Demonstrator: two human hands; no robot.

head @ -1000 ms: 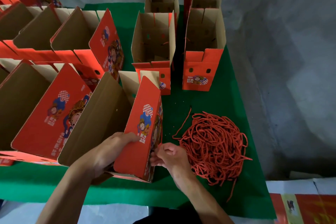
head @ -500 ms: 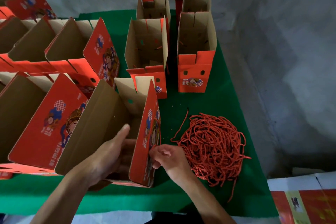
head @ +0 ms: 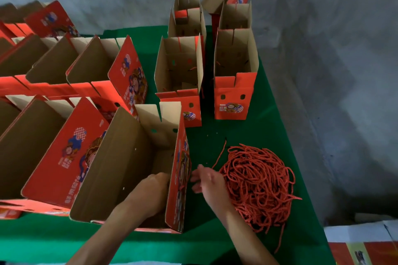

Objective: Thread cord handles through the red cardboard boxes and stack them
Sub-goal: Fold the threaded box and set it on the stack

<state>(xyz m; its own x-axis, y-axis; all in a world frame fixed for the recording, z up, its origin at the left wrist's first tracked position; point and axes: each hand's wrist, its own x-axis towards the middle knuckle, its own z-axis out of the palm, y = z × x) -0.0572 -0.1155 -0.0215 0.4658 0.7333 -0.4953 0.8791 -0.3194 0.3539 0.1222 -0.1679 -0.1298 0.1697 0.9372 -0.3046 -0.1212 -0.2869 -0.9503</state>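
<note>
Left hand: the left hand [head: 150, 189] reaches down inside the nearest open box [head: 120, 170], its fingers hidden against the inner face of the right wall; whether they hold anything cannot be told.
Right hand: the right hand [head: 206, 180] hangs just outside that wall, fingers loosely spread, blurred, gripping nothing plainly seen.
Cord: a red cord pile [head: 256, 187] lies on the green worktop [head: 215, 243], just right of the right hand.
Other boxes: open red boxes [head: 234, 75] stand behind and to the left; short cord ends show inside two at the back.
</note>
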